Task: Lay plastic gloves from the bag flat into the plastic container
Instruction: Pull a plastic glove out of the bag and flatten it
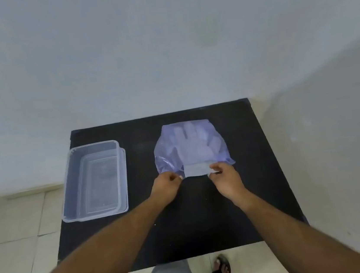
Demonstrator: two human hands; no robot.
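Observation:
A translucent purple bag (165, 154) lies on the black table (198, 220), right of centre, with clear plastic gloves (194, 143) showing through it, fingers pointing away from me. The cuff end of the gloves (195, 169) sticks out of the bag's near opening. My left hand (166, 188) pinches the bag's near edge at the left of the opening. My right hand (226, 179) pinches the right corner of the protruding glove cuff. A clear rectangular plastic container (67, 184) stands at the table's left edge; I see nothing inside it.
The table stands against a pale wall. Tiled floor lies to the left and in front, where my trouser leg and a sandalled foot (220, 272) show below the table's near edge.

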